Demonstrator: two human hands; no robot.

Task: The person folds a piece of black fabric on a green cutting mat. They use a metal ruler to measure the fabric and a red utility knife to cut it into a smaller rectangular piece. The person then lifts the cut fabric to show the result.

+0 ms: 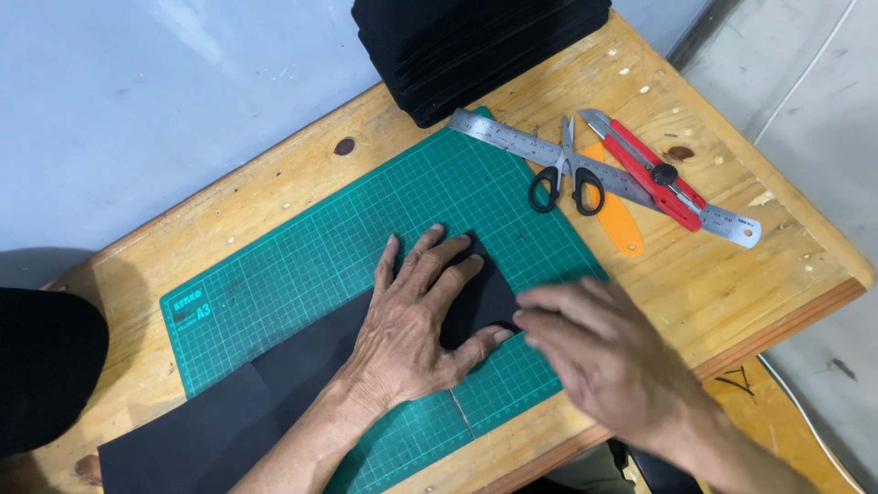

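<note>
My left hand (pixel 412 316) lies flat with fingers spread on a black sheet (pixel 302 361), pressing it onto a green cutting mat (pixel 320 247). The sheet runs from the mat's middle toward the lower left, where more black sheet (pixel 183 430) lies. Just to the right, my right hand (pixel 599 352) is blurred in motion, its fingertips touching the sheet's right edge near my left thumb. Whether it pinches the sheet is unclear.
On the wooden table (pixel 732 274), right of the mat, lie a steel ruler (pixel 512 137), black-handled scissors (pixel 567 178), a red utility knife (pixel 654 174) and an orange tool (pixel 617 220). A stack of black sheets (pixel 476 46) sits at the back. A black object (pixel 41 366) is at the left edge.
</note>
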